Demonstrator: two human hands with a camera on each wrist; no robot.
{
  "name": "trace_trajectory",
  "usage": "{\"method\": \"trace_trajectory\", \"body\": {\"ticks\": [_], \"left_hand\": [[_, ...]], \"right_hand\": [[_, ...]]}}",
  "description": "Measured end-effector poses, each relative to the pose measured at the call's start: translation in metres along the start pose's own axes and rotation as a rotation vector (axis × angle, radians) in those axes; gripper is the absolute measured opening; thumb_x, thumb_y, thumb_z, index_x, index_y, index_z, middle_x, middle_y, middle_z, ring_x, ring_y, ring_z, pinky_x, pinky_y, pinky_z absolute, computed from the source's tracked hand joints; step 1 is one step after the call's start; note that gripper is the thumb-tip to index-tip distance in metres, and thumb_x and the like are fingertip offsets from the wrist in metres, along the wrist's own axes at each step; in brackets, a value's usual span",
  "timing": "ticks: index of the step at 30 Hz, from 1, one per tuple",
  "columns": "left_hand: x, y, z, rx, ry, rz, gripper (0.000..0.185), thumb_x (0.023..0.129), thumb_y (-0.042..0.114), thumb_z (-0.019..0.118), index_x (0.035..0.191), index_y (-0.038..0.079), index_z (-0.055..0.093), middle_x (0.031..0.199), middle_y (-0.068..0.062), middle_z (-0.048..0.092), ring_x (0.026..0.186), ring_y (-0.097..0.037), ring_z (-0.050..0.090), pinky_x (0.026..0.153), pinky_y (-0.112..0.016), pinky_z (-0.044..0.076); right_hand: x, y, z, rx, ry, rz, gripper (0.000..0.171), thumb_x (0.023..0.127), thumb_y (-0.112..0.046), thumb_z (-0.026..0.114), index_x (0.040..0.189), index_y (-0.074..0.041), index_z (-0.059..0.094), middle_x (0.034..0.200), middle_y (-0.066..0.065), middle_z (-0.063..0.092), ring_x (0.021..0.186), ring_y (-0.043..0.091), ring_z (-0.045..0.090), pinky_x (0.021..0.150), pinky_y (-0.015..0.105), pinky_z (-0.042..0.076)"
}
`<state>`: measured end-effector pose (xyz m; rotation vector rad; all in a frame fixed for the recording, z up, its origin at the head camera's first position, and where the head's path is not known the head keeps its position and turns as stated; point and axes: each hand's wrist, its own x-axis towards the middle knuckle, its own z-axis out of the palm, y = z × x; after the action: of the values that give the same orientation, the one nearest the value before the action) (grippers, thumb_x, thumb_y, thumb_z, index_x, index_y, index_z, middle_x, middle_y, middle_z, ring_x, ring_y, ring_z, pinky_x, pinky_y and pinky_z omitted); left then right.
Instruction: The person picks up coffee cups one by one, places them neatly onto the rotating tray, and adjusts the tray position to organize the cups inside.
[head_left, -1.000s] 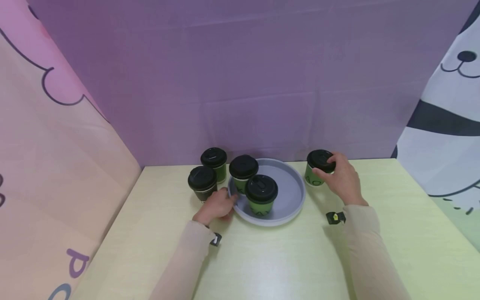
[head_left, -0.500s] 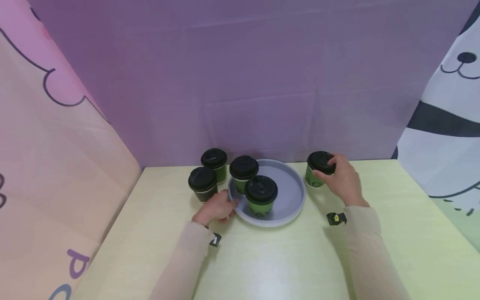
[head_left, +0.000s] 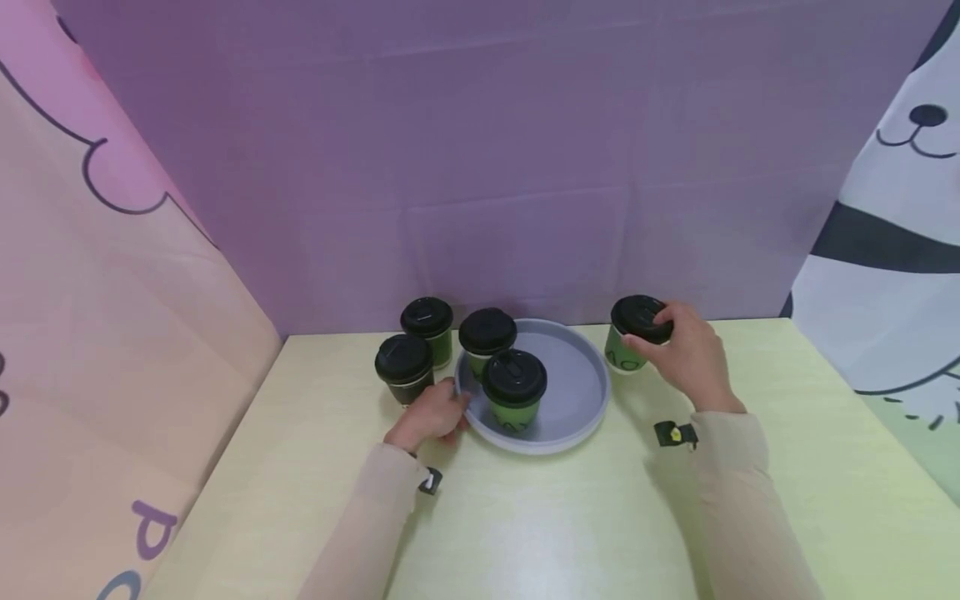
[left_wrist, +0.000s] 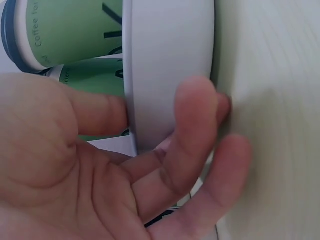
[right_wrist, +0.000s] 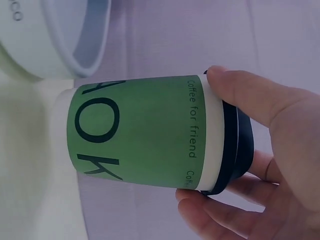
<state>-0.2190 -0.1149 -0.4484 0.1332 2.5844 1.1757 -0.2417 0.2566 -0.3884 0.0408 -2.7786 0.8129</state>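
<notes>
My right hand [head_left: 690,354] grips a green paper coffee cup [head_left: 624,353] by its black lid and upper edge, right of the tray. In the right wrist view the cup [right_wrist: 145,132] shows "Coffee for friend" lettering, thumb on one side and fingers on the other. My left hand [head_left: 429,414] holds the left edge of a round grey tray [head_left: 573,387]; in the left wrist view the thumb meets the rim and fingers curl against the outer wall and underside [left_wrist: 170,65]. Two lidded cups stand on the tray, one in front [head_left: 514,383], one behind [head_left: 487,332].
Left of the tray, close by my left hand, stand two more lidded cups, a darker one [head_left: 405,362] and a green one [head_left: 427,321] behind it. A purple cloth backdrop [head_left: 480,167] rises at the table's [head_left: 525,525] back edge, with printed cloths at both sides.
The cup in my right hand has risen slightly and shifted a little left. On the tray, the front cup sits slightly farther left. My left hand keeps its hold on the tray.
</notes>
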Motion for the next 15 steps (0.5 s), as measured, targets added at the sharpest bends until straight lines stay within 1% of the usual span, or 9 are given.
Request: {"method": "trace_trajectory", "body": {"ticks": [4,8,15], "left_hand": [[0.001,-0.001,0.003,0.0,0.022,0.004,0.025,0.109,0.021,0.043,0.111,0.001,0.058,0.084,-0.013,0.071,0.056,-0.024,0.066,0.058,-0.036,0.056],[0.002,-0.001,0.004,-0.011,0.042,-0.011,0.027,0.11,0.023,0.041,0.111,0.001,0.058,0.084,-0.013,0.07,0.055,-0.024,0.066,0.058,-0.036,0.056],[0.004,-0.002,0.006,-0.026,0.069,-0.013,0.029,0.11,0.024,0.04,0.11,0.002,0.058,0.083,-0.014,0.069,0.054,-0.024,0.066,0.057,-0.034,0.055]], "right_hand": [[-0.002,-0.006,-0.006,0.003,0.005,-0.004,0.072,0.089,-0.055,0.073,0.124,0.006,0.055,0.151,0.031,0.047,0.13,0.055,0.049,0.102,0.067,0.043],[-0.004,-0.01,-0.011,0.01,0.011,-0.007,0.071,0.09,-0.055,0.073,0.123,0.006,0.055,0.151,0.03,0.047,0.132,0.055,0.047,0.104,0.067,0.042],[-0.007,-0.013,-0.017,0.022,0.026,-0.032,0.069,0.09,-0.054,0.073,0.121,0.005,0.055,0.15,0.029,0.048,0.132,0.054,0.048,0.104,0.066,0.041]]}}
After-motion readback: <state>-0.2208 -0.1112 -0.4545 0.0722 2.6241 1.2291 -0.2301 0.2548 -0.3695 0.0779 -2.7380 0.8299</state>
